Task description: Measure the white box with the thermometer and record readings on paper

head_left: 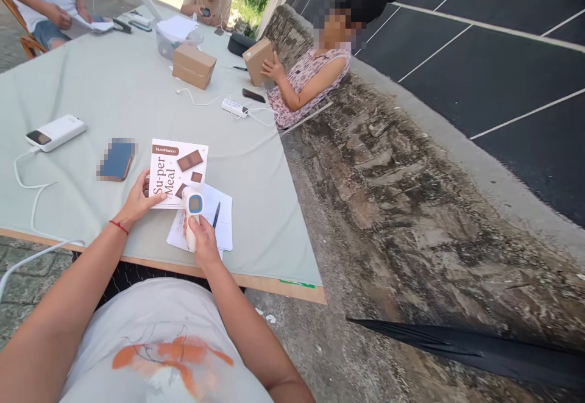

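My left hand [141, 199] grips the lower left side of a white box [165, 171] printed "Su-per Meal" with brown chocolate pieces, its thumb across the front. In my right hand [205, 241] is a white infrared thermometer [192, 211] with a blue-framed screen facing me. The thermometer's head overlaps the box's lower right corner; whether they touch I cannot tell. Beneath both lie white papers with writing [223, 223], and a dark pen [216, 214] rests on them. Left of the box is a blurred blue phone-like object [116, 159].
On the cloth-covered table [91, 211] lie a white power bank [57, 133] with a cable, a cardboard box [194, 66], a power strip [234, 108] and a plastic bin [168, 44] of papers. A person at right holds another carton [256, 61]; two more people sit at the far side.
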Motion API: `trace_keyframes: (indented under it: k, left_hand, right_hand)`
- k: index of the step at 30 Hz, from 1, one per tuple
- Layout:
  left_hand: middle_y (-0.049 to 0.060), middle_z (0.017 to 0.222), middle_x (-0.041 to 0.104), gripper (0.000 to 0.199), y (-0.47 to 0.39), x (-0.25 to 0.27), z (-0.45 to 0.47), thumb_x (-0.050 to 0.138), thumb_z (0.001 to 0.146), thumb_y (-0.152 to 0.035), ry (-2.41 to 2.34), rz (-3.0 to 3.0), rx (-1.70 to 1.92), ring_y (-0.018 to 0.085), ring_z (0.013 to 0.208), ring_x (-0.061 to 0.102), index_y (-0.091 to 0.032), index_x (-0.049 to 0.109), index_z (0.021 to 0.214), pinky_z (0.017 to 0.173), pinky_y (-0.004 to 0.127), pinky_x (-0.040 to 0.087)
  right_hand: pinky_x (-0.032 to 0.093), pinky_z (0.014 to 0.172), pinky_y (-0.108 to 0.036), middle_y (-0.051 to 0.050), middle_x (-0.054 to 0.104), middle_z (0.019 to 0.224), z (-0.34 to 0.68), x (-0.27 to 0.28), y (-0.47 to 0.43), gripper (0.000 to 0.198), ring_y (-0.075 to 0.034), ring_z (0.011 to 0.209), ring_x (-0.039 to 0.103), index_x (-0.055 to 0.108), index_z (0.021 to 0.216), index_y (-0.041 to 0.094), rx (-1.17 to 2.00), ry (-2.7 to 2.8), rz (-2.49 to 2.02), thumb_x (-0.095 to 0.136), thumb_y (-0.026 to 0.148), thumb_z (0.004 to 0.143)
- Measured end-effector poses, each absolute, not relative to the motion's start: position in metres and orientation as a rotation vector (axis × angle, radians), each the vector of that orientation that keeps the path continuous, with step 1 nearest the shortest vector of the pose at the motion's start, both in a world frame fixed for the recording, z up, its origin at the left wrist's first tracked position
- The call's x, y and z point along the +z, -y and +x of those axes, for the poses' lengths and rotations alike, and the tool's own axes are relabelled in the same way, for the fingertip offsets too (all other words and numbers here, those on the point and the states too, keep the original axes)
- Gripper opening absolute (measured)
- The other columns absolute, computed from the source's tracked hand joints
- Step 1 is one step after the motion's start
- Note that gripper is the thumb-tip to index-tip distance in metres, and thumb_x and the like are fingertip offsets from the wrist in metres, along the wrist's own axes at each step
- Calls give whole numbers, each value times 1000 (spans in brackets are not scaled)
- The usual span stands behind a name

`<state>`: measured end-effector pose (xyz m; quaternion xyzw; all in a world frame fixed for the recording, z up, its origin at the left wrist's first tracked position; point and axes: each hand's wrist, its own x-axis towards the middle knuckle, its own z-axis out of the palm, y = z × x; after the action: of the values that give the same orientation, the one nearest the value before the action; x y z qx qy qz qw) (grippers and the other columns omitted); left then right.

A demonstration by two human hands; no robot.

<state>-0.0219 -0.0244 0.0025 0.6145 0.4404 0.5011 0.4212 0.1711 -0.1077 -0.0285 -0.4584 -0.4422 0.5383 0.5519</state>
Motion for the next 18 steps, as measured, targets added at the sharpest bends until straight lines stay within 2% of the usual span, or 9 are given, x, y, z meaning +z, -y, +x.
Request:
trace_keyframes:
  k: [6,11,18]
  left_hand:
    - [16,126,63,102,26,6,-23,87,63,-49,-1119,1488,1175,35,116,63,-17,36,146,94,49,53]
    - [18,127,63,108,27,7,-22,87,62,-48,-1083,1465,1171,35,115,63,-15,31,148,94,49,54]
    - [15,130,63,89,30,14,-20,86,63,-51,-1120,1500,1139,35,119,61,-14,49,136,98,48,52]
  right_hand:
    - [43,69,-28,0,52,71,170,-25,108,49,-17,75,50,57,81,19,1269,1032,-1083,62,68,78]
    - [41,65,-27,0,51,70,169,-22,109,49,-15,71,48,58,84,19,1339,1004,-1050,65,66,74]
    - [37,60,-26,1,50,70,171,-9,119,48,-12,64,43,56,84,18,1322,935,-1067,70,61,70]
